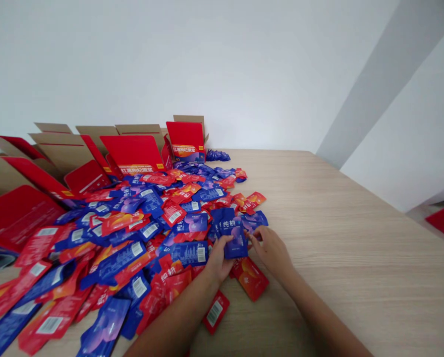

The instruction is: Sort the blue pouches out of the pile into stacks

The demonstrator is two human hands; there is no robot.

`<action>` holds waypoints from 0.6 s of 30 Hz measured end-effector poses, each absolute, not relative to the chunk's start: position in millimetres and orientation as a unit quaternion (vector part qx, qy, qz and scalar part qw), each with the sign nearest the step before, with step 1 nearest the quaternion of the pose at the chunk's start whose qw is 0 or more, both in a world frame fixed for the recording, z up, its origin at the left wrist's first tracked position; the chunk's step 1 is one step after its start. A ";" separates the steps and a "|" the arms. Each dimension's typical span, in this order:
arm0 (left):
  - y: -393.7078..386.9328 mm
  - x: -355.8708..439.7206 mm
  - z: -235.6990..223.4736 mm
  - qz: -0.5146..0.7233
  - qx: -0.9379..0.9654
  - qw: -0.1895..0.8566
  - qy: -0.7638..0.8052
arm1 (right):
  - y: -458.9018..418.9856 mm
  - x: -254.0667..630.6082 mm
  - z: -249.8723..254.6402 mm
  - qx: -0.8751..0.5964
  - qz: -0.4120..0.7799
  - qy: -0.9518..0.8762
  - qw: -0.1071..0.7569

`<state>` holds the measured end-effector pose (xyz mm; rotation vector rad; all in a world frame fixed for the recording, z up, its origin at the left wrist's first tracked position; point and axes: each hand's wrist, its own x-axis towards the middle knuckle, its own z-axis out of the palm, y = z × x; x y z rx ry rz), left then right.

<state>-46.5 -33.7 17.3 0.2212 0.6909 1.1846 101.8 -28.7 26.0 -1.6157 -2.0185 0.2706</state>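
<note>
My left hand is closed on a small bunch of blue pouches, held upright with the white lettering facing me. The thumb lies across the front pouch. Beside it on the right, my right hand has thumb and fingers pinched at the edge of a blue pouch; its fingertips are partly hidden. Just behind these fingers shows another blue pouch at the edge of the pile. Below my hands a red pouch lies on the table, with a second red pouch showing its barcode nearer to me.
A wide heap of mixed red and blue pouches spreads over the left of the wooden table. Open red cartons stand behind and left of it, flaps raised. A small blue pile lies by the far carton. A white wall closes the back.
</note>
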 end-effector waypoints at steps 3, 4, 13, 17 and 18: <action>-33.6 -47.0 20.8 0.540 0.085 0.775 0.316 | -7.2 110.2 24.7 -0.540 0.086 -0.774 0.319; -33.9 -47.2 21.6 0.542 0.085 0.773 0.318 | 0.1 112.5 23.9 -0.521 0.093 -0.782 0.329; -41.1 -43.4 16.7 0.534 0.184 0.744 0.358 | 1.6 103.8 30.4 -0.510 0.441 -0.619 0.402; -48.5 -40.6 17.1 0.410 0.289 0.805 0.317 | -20.1 92.2 43.1 -0.460 0.629 -0.483 0.400; -49.9 -40.4 17.7 0.387 0.303 0.813 0.311 | -22.5 90.5 45.6 -0.448 0.649 -0.457 0.411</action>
